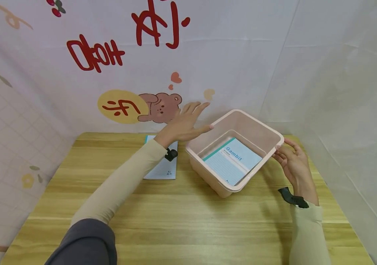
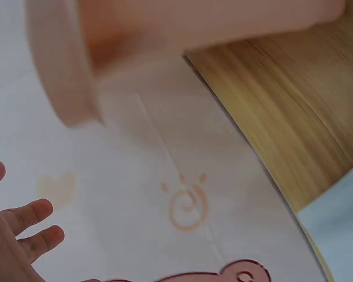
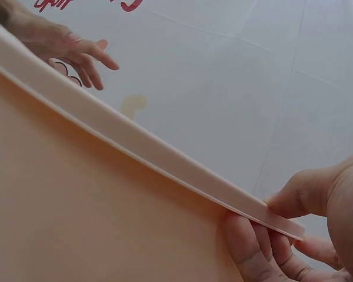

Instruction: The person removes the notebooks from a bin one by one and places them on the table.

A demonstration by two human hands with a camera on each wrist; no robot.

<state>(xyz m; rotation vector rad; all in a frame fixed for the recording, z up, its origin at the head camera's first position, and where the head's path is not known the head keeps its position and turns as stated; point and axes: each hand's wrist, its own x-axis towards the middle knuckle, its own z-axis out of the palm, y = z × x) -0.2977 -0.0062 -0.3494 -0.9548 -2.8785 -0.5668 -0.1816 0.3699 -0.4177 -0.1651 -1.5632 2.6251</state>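
A pale pink plastic bin (image 1: 208, 180) is tilted over the table. Inside it lies a light blue notebook marked "Gambit" (image 1: 236, 162), with a teal spine strip. At the bin's right corner my right hand (image 1: 295, 165) pinches the rim. In the right wrist view, its thumb is above the rim (image 3: 135, 140) and the fingers are curled beneath. My left hand (image 1: 188, 123) is held with fingers spread by the bin's left side, its thumb near the rim. The left wrist view shows those fingers (image 2: 29, 217) apart from the bin, holding nothing.
Another light blue notebook (image 1: 161, 170) lies on the wooden table (image 1: 188, 224), partly covered by my left forearm. Behind the table hangs a white cloth (image 1: 241, 55) with red lettering and a printed bear (image 1: 161, 108). More cloth lines both sides.
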